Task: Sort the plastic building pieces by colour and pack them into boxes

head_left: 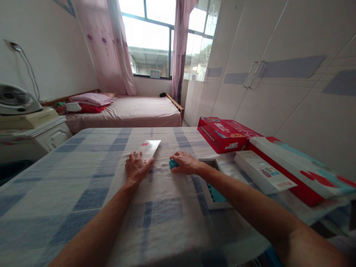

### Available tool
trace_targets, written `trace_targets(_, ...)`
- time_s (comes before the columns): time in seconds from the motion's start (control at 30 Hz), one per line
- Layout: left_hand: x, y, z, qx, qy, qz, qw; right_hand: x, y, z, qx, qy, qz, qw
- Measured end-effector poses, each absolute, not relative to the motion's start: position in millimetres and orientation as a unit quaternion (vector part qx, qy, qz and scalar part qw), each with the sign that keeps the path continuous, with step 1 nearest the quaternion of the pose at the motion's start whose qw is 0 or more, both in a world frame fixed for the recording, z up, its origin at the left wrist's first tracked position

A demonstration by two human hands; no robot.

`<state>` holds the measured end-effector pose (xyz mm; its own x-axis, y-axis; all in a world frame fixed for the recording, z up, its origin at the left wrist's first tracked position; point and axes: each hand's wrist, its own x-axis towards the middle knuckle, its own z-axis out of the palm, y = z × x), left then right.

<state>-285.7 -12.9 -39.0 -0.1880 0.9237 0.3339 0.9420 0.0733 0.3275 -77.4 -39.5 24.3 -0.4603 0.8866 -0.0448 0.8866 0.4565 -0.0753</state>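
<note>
My left hand [137, 165] rests on the near end of a white card or flat packet [150, 148] with small red print, its fingers spread over it. To the right, my right hand [184, 162] has its fingers closed on a small teal piece with a ridged edge [173, 164], just above or on the tablecloth; its full shape is hidden by the fingers. Under my right forearm lies a shallow white open box [210, 202], with more teal material [217, 193] showing inside. The forearm covers part of that box.
A blue-and-white checked cloth [91, 189] covers the table. At the right stand a red box [219, 137], a white printed box [264, 172] and a longer red-and-white box [306, 174]. Beyond the table are a bed [144, 111] and a wardrobe [278, 92].
</note>
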Motion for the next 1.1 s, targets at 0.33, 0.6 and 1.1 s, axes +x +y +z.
trace_targets(0.33,-284,-17,-35,-0.635,-0.736,-0.236,0.011,-68,-25,31,-0.548,-0.832,0.013,0.088)
trace_targets(0.6,-284,-18,-33,-0.640,-0.734,-0.229,0.011,16,-87,76,-0.601,-0.754,0.084,0.252)
trace_targets(1.1,-284,-22,-30,-0.640,-0.693,-0.332,0.007,45,-165,32,-0.647,-0.704,0.063,0.285)
